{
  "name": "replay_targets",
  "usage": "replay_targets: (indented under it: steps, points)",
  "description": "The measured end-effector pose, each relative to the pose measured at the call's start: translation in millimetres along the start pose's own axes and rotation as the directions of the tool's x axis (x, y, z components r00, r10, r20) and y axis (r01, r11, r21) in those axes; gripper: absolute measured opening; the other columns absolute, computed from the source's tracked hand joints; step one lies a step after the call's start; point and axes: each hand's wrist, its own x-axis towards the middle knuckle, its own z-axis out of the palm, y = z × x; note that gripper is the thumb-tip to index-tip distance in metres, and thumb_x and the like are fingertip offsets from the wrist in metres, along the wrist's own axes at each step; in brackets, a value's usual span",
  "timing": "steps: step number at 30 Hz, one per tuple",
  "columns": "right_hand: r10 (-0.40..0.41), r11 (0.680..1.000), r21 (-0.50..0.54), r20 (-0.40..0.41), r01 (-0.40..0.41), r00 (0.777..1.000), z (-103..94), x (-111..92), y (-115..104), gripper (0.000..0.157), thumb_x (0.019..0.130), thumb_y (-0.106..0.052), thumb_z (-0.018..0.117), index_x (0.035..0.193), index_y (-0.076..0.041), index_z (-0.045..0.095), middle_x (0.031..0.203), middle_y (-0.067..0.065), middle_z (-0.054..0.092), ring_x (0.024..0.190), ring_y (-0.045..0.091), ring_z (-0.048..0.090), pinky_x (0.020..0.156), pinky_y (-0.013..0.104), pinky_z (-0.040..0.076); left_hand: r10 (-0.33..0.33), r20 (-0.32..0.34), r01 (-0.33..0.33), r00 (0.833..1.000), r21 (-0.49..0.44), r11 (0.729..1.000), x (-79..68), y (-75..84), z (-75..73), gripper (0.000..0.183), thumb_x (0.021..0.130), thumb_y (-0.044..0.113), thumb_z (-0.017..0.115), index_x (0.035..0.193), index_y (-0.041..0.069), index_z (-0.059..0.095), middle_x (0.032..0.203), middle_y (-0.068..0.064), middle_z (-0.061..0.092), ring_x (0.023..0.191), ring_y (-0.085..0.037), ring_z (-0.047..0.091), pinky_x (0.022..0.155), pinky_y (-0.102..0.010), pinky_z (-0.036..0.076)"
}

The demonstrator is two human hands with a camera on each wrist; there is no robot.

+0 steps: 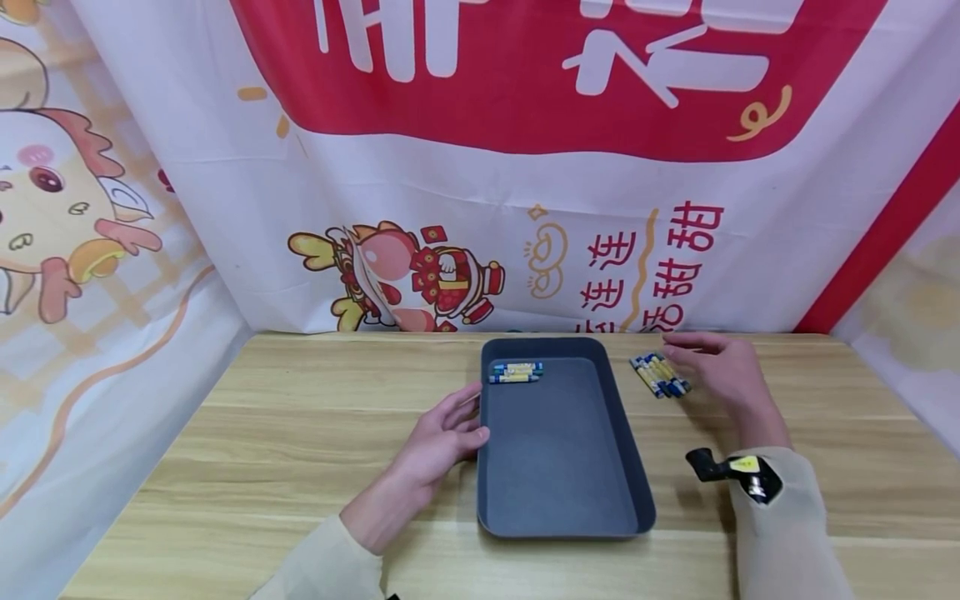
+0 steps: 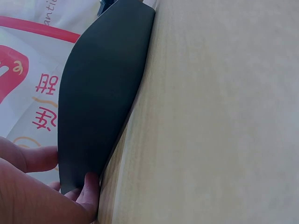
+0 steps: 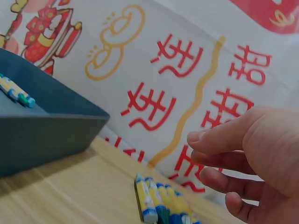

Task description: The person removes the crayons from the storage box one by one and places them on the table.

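Observation:
A dark grey rectangular tray [image 1: 558,454] lies lengthwise on the table. My left hand [image 1: 438,442] holds its left wall, the thumb over the rim and the fingers against the outside, as the left wrist view also shows on the tray wall [image 2: 100,88]. Inside the tray, near its far left corner, lie a few yellow-and-blue crayons [image 1: 514,372]. To the right of the tray, a row of several more crayons [image 1: 660,375] rests on the table. Just beside and above that row hovers my right hand [image 1: 716,371], fingers loosely bent, with nothing held in the right wrist view.
The wood-grain table [image 1: 337,442] runs back to a white cloth [image 1: 247,208] with red and cartoon prints, hanging right behind the tray's far end. Another printed cloth [image 1: 90,350] hangs at the left. A small black device [image 1: 738,471] sits on the right sleeve.

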Motion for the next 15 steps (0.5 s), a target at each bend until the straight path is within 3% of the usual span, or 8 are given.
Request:
replay_targets:
  steps: [4, 11, 15]
  points:
    - [-0.06, 0.998, -0.021, 0.0, 0.06, 0.998, 3.6, -5, -13, 0.062, 0.099, -0.056, 0.07, 0.145, -0.014, 0.066, 0.15, 0.014, 0.064, 0.14, 0.032, 0.055, 0.109, 0.046, 0.047, -0.002, -0.001, 0.002, 1.0, 0.004, 1.0, -0.6, 0.8, -0.2, 0.067, 0.102, 0.003, 0.065, 0.162, 0.023, 0.045, 0.169, -0.013, 0.044, 0.15, -0.035, 0.051, 0.121, -0.054, 0.046]
    - [-0.097, 0.995, -0.039, 0.0, 0.097, 0.995, 13.5, -10, -30, 0.058, 0.098, -0.055, 0.07, 0.141, -0.016, 0.069, 0.144, 0.015, 0.068, 0.135, 0.03, 0.058, 0.104, 0.042, 0.048, -0.002, 0.004, 0.002, 1.0, 0.001, 1.0, -1.1, 1.2, -0.8, 0.067, 0.102, 0.003, 0.065, 0.162, 0.023, 0.045, 0.169, -0.014, 0.044, 0.15, -0.035, 0.051, 0.122, -0.054, 0.045]
    - [-0.133, 0.99, -0.035, 0.011, 0.133, 0.991, 19.5, -13, -38, 0.058, 0.098, -0.054, 0.072, 0.14, -0.014, 0.07, 0.143, 0.015, 0.07, 0.136, 0.031, 0.06, 0.11, 0.048, 0.048, 0.002, 0.006, -0.002, 1.0, -0.007, 1.0, -0.5, 0.8, -1.0, 0.068, 0.101, 0.001, 0.065, 0.162, 0.022, 0.044, 0.168, -0.014, 0.044, 0.15, -0.035, 0.051, 0.121, -0.053, 0.046]
